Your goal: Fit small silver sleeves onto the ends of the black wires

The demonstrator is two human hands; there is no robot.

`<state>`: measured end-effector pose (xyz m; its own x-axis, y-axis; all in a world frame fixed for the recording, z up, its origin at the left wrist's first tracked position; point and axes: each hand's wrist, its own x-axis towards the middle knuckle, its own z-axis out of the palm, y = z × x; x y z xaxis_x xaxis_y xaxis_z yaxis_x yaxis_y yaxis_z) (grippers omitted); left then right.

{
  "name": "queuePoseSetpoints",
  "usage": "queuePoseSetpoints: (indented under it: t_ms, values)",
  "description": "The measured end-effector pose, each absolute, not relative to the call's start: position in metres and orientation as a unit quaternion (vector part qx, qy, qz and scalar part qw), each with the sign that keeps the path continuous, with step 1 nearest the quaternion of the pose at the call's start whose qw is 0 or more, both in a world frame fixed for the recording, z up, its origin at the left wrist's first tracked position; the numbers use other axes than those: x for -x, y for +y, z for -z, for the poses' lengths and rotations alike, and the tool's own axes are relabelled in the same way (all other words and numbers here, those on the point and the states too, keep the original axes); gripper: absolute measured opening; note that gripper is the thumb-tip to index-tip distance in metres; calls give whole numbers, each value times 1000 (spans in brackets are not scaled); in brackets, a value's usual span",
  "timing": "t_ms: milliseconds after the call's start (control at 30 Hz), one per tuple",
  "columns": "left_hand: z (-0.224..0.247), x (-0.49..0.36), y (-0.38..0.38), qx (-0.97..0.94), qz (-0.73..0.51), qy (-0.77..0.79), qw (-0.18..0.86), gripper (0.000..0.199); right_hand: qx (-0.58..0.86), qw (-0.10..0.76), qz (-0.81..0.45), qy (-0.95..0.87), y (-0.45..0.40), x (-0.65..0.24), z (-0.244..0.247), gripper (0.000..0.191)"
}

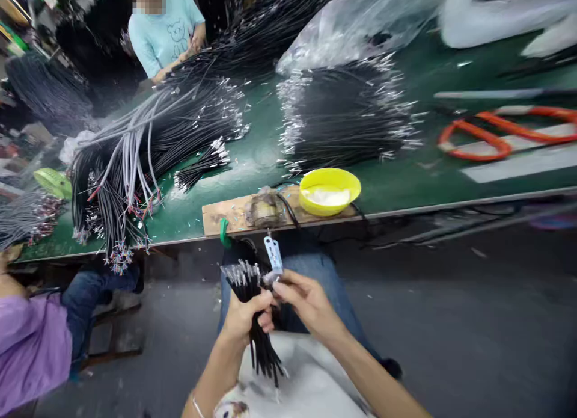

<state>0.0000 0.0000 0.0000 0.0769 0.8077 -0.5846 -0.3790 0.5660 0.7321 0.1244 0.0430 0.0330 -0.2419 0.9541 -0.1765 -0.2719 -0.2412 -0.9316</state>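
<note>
In the head view, my left hand point(250, 314) is wrapped round a bundle of short black cables point(261, 349). Their silvery stripped ends fan out above the fist, and the other ends hang over my lap. Close beside it on the right, my right hand point(311, 301) has thumb and fingers pinched together near the cable tips. What is between them is too small to make out. Just above those fingertips is a light blue clip point(273, 254), in line with the thin shaft of a small motor point(265, 210) on a wooden board point(234, 210) at the table edge.
A yellow bowl point(345, 180) with white material stands on the board's right end. Black cable piles point(347, 111) and grey cables point(139, 129) cover parts of the green table point(406, 192). Orange-handled scissors point(478, 150) lie right. One person point(169, 33) is across; another's purple sleeve point(33, 346) is left.
</note>
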Motion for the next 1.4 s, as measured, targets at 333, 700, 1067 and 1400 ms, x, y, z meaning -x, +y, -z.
queuePoseSetpoints:
  t_ms: [333, 700, 1067, 1400]
  values:
    - [-15, -24, -1, -211, -491, 550, 642, 19, 464, 504, -599, -415, 38, -120, -35, 29]
    - [-44, -22, 9, -231, -503, 557, 620, 11, 392, 507, -682, -353, 46, -129, -43, 22]
    - [-43, -13, 4, -253, -481, 556, 629, 11, 365, 426, -798, -220, 45, -125, -34, 29]
    - [-39, -8, 5, -238, -470, 559, 640, 14, 429, 485, -663, -375, 38, -132, -39, 28]
